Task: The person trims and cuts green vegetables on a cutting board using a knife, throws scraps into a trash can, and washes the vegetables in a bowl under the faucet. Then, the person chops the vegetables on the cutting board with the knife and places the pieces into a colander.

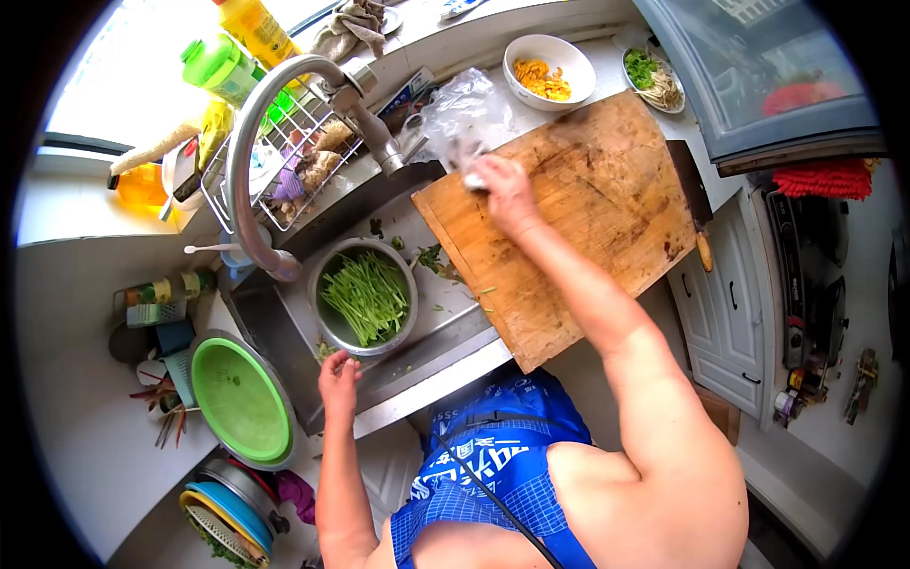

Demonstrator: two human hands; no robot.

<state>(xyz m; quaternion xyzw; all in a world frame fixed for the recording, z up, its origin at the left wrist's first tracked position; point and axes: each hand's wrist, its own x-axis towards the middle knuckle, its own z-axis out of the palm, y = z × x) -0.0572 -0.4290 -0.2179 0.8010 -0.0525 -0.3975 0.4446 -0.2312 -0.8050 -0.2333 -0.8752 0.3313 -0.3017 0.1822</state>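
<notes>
My right hand (506, 194) is over the cutting board's far left edge, its fingers closed on the lower end of a crumpled clear plastic bag (464, 112); the gripped end is whitish and blurred. Under that arm lies the big wooden cutting board (597, 209), with dark wet stains. A metal bowl (410, 318) full of cut green stalks (365, 299) stands in the sink (284, 327). Just outside the bowl's near rim is my left hand (338, 376), fingers curled in; whether they hold anything is hidden.
The faucet (248, 171) arches over the sink's left side. A cleaver (690, 185) lies by the board's right edge. Behind are a white bowl (583, 71) of yellow food and a plate of greens (654, 81). A green basin (237, 398) stands left, below a wire rack (284, 161).
</notes>
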